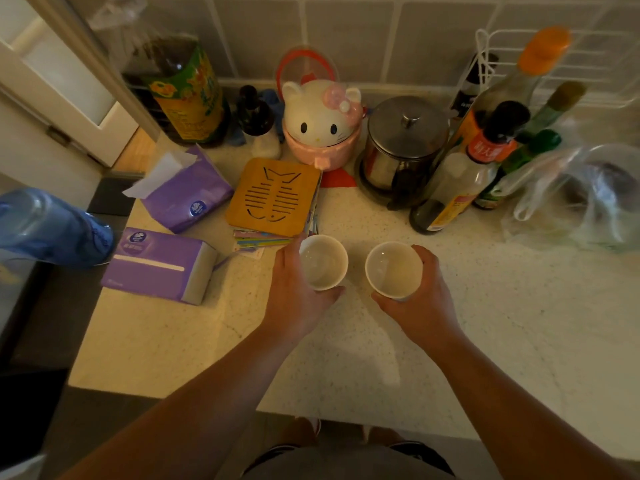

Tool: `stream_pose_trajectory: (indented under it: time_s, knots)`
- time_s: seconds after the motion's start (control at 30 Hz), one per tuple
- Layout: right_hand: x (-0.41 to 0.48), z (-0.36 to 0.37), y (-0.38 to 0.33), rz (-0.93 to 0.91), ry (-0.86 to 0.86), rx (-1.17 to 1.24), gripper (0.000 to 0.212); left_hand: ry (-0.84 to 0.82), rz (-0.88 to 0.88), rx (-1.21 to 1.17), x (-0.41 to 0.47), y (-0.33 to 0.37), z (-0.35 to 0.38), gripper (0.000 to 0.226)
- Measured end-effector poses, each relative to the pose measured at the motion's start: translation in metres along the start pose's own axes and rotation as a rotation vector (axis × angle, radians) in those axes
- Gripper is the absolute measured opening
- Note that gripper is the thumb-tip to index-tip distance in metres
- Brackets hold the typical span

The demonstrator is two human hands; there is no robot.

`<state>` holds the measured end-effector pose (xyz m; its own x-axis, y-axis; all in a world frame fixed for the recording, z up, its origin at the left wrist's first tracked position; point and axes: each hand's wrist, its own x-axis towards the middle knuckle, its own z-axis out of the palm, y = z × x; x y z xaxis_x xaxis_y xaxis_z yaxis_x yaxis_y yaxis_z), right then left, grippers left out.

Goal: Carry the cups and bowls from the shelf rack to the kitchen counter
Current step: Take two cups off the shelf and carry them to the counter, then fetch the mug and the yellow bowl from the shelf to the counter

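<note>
Two white cups are over the speckled kitchen counter (485, 323), near its middle. My left hand (294, 299) wraps around the left cup (323, 261), fingers on its left side and thumb at its near rim. My right hand (422, 306) grips the right cup (393, 268) from the right and below. Both cups are upright and look empty. Whether their bases touch the counter is hidden by my hands. The shelf rack is out of view.
Behind the cups lie a wooden fish trivet (273, 195) on coasters, two purple tissue packs (187, 192), a cat-shaped jar (320, 123), a steel canister (403, 143), several sauce bottles (485, 147) and a plastic bag (581, 199). A blue water jug (45, 226) lies left.
</note>
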<state>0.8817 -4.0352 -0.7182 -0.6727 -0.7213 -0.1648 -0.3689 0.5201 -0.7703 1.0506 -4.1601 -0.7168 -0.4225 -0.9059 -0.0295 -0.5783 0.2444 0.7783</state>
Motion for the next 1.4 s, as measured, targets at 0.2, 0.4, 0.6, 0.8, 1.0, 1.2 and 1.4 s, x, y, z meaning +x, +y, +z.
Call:
stream_pose_trajectory:
  time_s: [0.2,0.4,0.6,0.8,1.0,1.2,1.4]
  knots:
    - [-0.005,-0.002,-0.001,0.052,-0.037,-0.041,0.117,-0.072,-0.087,-0.012,-0.009,-0.013,-0.013,0.120]
    - [-0.044,-0.009,0.003,0.110,-0.026,-0.069,0.113,-0.178,0.004,0.376,-0.042,-0.044,-0.048,0.096]
    - [-0.117,-0.001,0.007,0.170,0.002,-0.119,0.075,-0.387,0.192,0.570,-0.076,-0.068,-0.069,0.082]
    - [-0.189,0.006,0.009,0.233,-0.064,-0.125,0.039,-0.602,0.505,0.549,-0.097,-0.060,-0.063,0.061]
    - [-0.249,-0.013,0.027,0.371,-0.046,-0.039,0.026,-0.906,0.862,0.484,-0.123,-0.020,-0.022,0.045]
    - [-0.329,-0.043,0.090,0.640,0.050,0.045,0.025,-1.224,0.875,0.541,-0.170,0.026,0.040,0.043]
    - [-0.441,-0.054,0.173,0.898,0.151,0.162,0.026,-1.374,0.505,0.654,-0.241,0.042,0.110,0.035]
